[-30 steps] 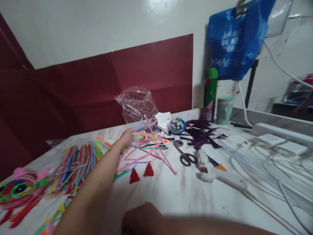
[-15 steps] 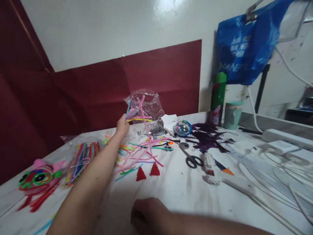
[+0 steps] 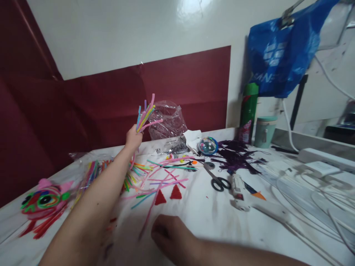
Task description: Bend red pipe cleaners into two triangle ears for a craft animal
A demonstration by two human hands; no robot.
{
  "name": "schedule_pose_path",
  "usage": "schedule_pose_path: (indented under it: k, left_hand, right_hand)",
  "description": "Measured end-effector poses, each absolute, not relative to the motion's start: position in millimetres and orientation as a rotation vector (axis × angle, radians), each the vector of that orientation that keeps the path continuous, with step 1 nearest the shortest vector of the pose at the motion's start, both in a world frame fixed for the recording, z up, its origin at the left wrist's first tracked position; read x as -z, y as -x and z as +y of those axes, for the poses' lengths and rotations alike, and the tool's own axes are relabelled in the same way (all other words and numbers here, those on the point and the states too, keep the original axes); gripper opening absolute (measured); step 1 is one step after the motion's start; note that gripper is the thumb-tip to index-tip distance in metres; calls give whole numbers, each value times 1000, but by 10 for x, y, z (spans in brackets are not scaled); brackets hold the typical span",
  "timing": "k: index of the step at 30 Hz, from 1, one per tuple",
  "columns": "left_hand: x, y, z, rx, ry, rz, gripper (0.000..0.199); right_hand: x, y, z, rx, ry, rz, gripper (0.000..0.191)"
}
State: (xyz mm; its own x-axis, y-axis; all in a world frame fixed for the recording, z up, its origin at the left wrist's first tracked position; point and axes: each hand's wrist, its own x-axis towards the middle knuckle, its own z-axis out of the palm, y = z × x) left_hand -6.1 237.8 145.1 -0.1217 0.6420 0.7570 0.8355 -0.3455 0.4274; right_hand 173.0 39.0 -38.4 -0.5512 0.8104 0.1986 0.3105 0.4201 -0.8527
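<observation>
My left hand (image 3: 134, 137) is raised over the far side of the table, closed round a bundle of pipe cleaners (image 3: 146, 116) in pink, yellow, blue and purple whose ends fan upward. My right hand (image 3: 173, 233) hovers at the near edge with its fingers curled in; whatever they hold, if anything, is hidden. Just beyond it lie two red fuzzy triangles (image 3: 175, 192). Loose pipe cleaners (image 3: 169, 181), mostly pink, are scattered behind them. More sit in a clear packet (image 3: 90, 173), partly covered by my left forearm.
At the left rests a red pipe-cleaner face (image 3: 46, 201) with pink ears. Scissors (image 3: 217, 179), a glue gun (image 3: 241, 188), a clear decorated ball (image 3: 207, 145) and purple shreds (image 3: 238, 155) lie to the right. Cables, a power strip (image 3: 318, 157) and a lidded cup (image 3: 264, 132) stand farther right.
My left hand has shifted slightly left, and its pipe cleaners now stand more upright, bunched together. A long pink one lies near my right hand, which has hardly moved.
</observation>
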Motion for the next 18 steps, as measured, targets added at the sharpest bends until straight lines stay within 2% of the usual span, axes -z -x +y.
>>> schedule_pose_path:
  k: [4,8,13,18]
  left_hand:
    - [-1527,-122,2141,1167,2067,-1749,23]
    - [-1139,-380,1986,710,2360,-1909,9]
    - [-481,-534,1846,232,2598,-2067,22]
    - [-315,-580,1792,192,2707,-2092,29]
  right_hand:
    - [424,-1735,395,-1037,916,-2046,15]
    - [384,-1763,355,-962,861,-2104,16]
    - [305,-1791,318,-916,846,-2157,17]
    - [258,-1805,305,-879,855,-2219,18]
